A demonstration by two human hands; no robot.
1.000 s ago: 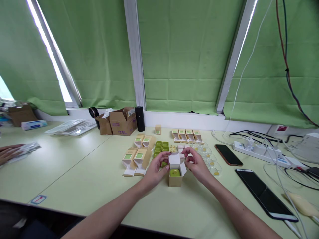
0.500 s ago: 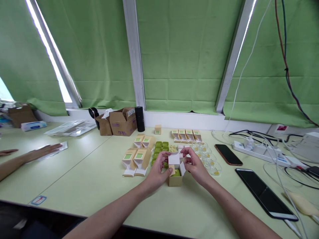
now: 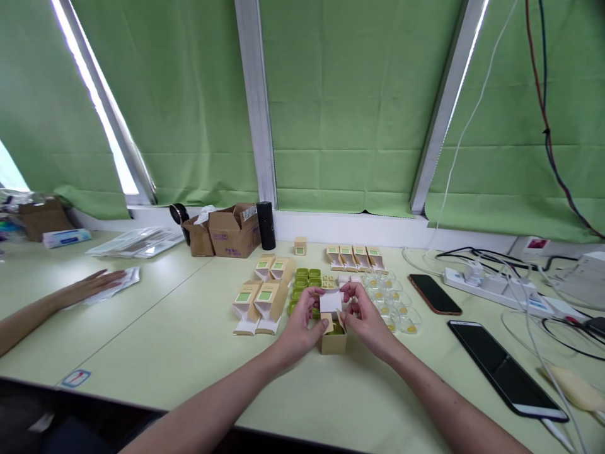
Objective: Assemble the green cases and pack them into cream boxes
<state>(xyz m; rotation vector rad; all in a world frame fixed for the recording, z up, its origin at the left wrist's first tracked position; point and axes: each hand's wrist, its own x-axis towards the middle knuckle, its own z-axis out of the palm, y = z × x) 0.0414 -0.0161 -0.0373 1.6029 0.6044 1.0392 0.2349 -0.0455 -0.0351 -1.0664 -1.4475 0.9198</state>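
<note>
A small tan cardboard box (image 3: 333,344) stands upright on the table between my hands, its white-lined lid flap raised. Inside it, part of a green item shows. My left hand (image 3: 302,323) grips the box's left side flap and lid edge between thumb and fingers. From the other side, my right hand (image 3: 363,314) pinches the right flap and the lid's right edge. Just beyond my hands lie several green square containers (image 3: 301,282), partly hidden by my left hand. Clear plastic cups with yellow bits (image 3: 388,295) are spread to the right of them.
Open tan boxes (image 3: 269,301) stand left of my hands, with more boxes (image 3: 355,257) at the back. To the right lie two phones (image 3: 505,369), a power strip (image 3: 496,291) and cables. Another person's hand (image 3: 97,284) rests on a clear bag at the left.
My right hand has moved in to the left, folding the box's right flap inward. My left hand stays on the box. The other person's hand and bag have shifted right.
</note>
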